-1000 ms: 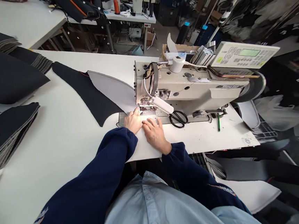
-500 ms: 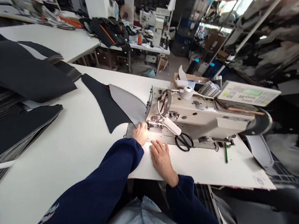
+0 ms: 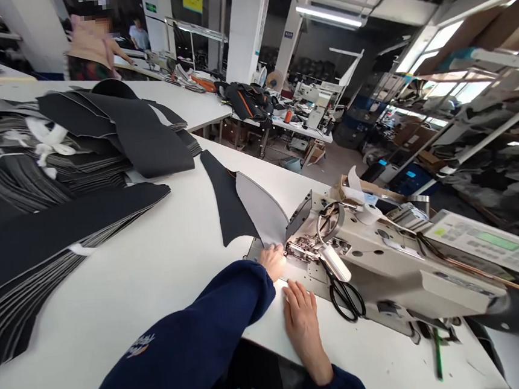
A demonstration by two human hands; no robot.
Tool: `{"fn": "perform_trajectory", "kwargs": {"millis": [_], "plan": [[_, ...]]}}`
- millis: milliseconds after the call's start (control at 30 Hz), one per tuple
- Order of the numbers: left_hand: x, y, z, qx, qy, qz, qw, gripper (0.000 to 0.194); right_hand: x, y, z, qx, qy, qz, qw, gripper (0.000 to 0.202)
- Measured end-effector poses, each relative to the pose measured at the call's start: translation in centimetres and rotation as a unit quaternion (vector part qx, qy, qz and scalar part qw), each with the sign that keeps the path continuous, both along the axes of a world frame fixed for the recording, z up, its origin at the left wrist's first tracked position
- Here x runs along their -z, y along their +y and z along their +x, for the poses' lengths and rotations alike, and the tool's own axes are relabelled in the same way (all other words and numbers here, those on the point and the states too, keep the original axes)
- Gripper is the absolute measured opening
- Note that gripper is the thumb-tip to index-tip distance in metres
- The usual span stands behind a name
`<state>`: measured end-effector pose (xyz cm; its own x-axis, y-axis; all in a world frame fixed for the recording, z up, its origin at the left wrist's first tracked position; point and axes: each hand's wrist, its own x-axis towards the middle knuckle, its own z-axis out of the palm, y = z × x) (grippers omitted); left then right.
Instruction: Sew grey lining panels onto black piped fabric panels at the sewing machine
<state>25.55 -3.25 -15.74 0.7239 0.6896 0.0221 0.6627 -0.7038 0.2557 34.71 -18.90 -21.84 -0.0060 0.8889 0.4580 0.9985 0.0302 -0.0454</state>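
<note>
My left hand (image 3: 273, 262) is by the needle area of a sewing machine (image 3: 384, 271), its bent fingers on the near end of a grey fabric panel (image 3: 263, 209). A black fabric piece (image 3: 228, 203) lies along the left side of that panel, and both stretch away from me over the table. My right hand (image 3: 303, 318) rests flat on the white tabletop, fingers extended and holding nothing. To its right, black-handled scissors (image 3: 347, 302) lie against the machine bed, below a small white lamp (image 3: 336, 262). The left fingertips are partly hidden.
Stacks of cut black fabric pieces (image 3: 76, 234) cover the table's left side, with a white tie (image 3: 50, 137) among them. A control panel (image 3: 493, 240) tops the machine. A green stick-like thing (image 3: 438, 354) is at the right. A person (image 3: 90, 49) stands at the far left.
My view has swung left and up, so the machine and fabric appear further right and lower. People at the back have come into view. Both hands keep nearly the same places by the machine.
</note>
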Motion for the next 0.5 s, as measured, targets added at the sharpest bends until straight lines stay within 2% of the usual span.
{"fn": "perform_trajectory", "kwargs": {"millis": [267,500], "plan": [[0.42,-0.05,-0.11,0.007,-0.015,0.004,1.0,0.028,0.92,0.15,0.55,-0.022,0.005,0.038,0.999,0.034],[0.29,-0.33,-0.23,0.009,-0.003,0.015,1.0,0.03,0.76,0.29,0.43,-0.016,0.012,0.034,0.999,0.033]]}}
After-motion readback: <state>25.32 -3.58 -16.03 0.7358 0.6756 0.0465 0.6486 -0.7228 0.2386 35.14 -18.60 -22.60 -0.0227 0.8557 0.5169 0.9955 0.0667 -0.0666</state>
